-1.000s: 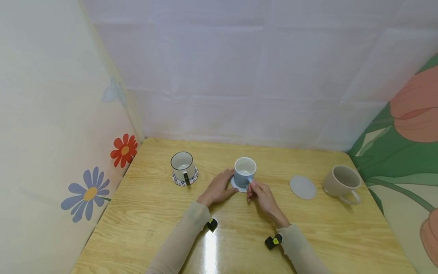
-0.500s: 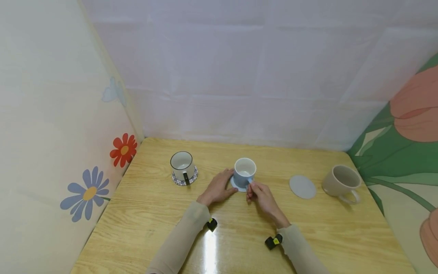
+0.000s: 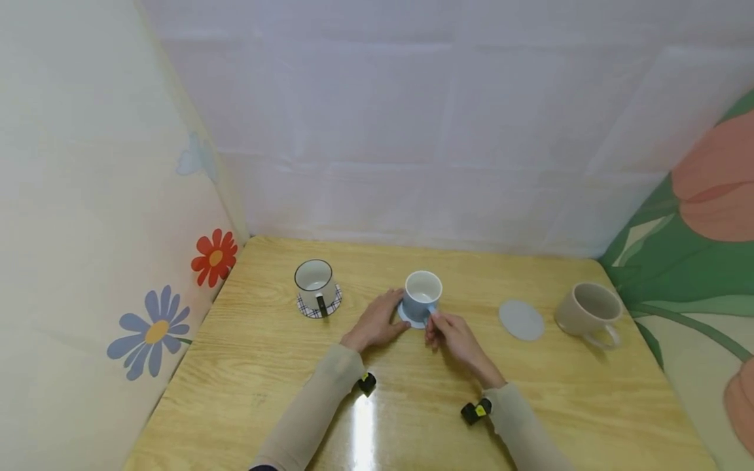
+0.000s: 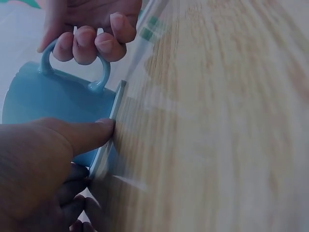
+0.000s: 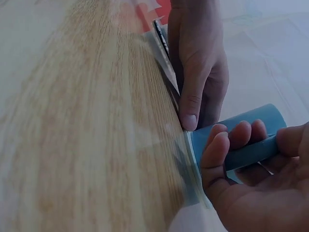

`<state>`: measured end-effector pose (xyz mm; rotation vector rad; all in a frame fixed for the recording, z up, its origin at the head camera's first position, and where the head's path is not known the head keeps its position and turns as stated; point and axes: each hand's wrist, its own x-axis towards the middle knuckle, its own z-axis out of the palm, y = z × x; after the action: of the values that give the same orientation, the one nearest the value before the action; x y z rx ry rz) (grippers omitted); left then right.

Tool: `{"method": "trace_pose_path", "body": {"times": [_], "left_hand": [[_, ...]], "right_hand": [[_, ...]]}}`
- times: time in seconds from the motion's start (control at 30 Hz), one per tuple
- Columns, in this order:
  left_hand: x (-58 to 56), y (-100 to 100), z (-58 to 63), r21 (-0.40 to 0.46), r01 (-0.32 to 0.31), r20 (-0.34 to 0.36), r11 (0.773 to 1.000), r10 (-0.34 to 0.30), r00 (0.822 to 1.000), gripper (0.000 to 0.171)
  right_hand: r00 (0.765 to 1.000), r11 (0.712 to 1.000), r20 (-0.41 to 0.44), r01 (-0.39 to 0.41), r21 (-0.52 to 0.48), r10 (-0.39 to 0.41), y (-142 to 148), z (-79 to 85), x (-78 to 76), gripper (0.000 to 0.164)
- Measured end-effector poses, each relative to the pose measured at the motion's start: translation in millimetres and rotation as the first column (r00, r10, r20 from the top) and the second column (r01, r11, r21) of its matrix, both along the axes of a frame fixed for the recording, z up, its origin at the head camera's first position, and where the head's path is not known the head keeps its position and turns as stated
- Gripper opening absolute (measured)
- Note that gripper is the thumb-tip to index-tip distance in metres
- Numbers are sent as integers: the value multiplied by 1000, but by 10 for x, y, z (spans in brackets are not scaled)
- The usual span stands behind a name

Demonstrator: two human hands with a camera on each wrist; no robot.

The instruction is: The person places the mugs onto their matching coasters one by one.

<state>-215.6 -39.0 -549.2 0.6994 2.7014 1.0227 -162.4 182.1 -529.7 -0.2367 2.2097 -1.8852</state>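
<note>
A light blue mug [image 3: 421, 297] with a white inside stands upright on a pale blue round coaster [image 3: 412, 319] near the middle of the table. My right hand [image 3: 456, 338] grips the mug's handle, and the right wrist view shows the fingers [image 5: 240, 134] curled through it. At the coaster's left side is my left hand [image 3: 377, 320], its thumb and fingers holding the rim. The left wrist view has the thumb [image 4: 91, 134] against the coaster's edge [image 4: 117, 104]. The other left fingers are partly hidden behind the mug.
Left on the wooden table [image 3: 247, 366], a white dark-rimmed mug [image 3: 314, 284] with a black handle stands on a checked coaster [image 3: 309, 313]. To the right lie a grey round coaster [image 3: 521, 320] and, beyond it, a large beige mug [image 3: 580, 317]. Cloth-covered walls [image 3: 377, 131] border the table.
My right forearm has shifted very slightly to the right. The blue mug stays on its coaster, and both hands keep their holds.
</note>
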Motion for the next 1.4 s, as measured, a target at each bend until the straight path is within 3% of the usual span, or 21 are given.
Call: {"method": "trace_pose_path", "body": {"times": [0.53,0.87,1.13,1.4], "left_hand": [[-5,54,39,-6,-59,18,998,59,998,75],[-38,-23,37,-9,-56,57,998,56,997,72],[-29,-81,79,25,-25,30,999,24,999,68],[3,-94,115,87,-33,34,996,30,999,68]], "right_hand": [[1000,998,10,26,55,-27,71,23,-3,47],[999,999,20,40,2,-40,80,94,77,43],[995,995,-1,101,23,-101,152,136,149,40],[996,994,-26,85,66,-83,240,191,194,42]]}}
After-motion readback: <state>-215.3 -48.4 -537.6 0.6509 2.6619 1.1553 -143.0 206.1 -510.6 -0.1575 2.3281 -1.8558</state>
